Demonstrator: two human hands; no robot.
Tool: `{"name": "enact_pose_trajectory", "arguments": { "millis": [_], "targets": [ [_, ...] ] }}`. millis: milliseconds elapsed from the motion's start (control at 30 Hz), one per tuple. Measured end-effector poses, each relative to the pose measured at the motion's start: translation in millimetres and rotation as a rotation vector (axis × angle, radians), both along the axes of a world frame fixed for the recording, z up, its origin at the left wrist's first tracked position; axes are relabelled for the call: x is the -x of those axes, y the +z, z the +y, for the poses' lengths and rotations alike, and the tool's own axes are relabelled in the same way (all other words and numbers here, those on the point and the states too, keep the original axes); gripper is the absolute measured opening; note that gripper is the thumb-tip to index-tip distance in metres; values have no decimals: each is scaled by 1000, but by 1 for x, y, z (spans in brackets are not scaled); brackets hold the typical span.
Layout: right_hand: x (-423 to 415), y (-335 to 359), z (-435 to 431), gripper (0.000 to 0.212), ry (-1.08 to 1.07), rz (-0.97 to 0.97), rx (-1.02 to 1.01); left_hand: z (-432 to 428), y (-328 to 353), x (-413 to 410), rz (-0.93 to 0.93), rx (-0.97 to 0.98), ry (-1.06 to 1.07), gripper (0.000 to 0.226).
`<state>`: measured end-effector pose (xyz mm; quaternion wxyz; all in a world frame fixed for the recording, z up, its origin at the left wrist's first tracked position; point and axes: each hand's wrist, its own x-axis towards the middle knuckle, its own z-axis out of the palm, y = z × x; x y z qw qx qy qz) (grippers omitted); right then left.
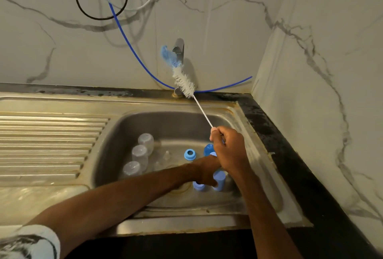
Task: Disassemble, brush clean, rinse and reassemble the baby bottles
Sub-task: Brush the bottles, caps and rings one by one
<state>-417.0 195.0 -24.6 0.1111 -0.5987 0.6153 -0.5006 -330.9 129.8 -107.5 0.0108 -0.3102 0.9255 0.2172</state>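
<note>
Steel sink (145,121), bottles (139,153) disassembled: right grip (230,150) holds the brush (184,80); left grip (205,173) seemingly clasps a blue cap (220,178), next for brushing.

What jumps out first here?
The long wire-handled bottle brush with white and blue bristles, gripped in the right hand, slanting up toward the tap. Below, the left hand reaches among blue plastic caps in the steel sink, three clear bottles upturned at the basin's left.

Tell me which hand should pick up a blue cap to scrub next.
Left. The left hand is down in the sink among the blue caps, while the right hand grips the bottle brush raised toward the tap.
</note>
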Motion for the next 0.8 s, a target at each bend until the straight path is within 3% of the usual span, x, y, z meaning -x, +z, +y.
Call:
{"name": "enact_pose_trajectory", "arguments": {
  "millis": [300, 433, 567, 800],
  "targets": [
    [-2, -1, -3, 22, 34, 61, -60, -27, 66, -83, 99, 175, 131, 37],
    [-6, -8, -14, 17, 9, 173, -113, -40, 92, -133, 98, 171, 287, 23],
    [-10, -3, -50, 15, 29, 283, -44, -52, 92, -170, 214, 218, 512, 13],
    [-2, 10, -148, 21, 2, 395, -28, -71, 80, -193, 359, 237, 734, 21]
  ]
}}
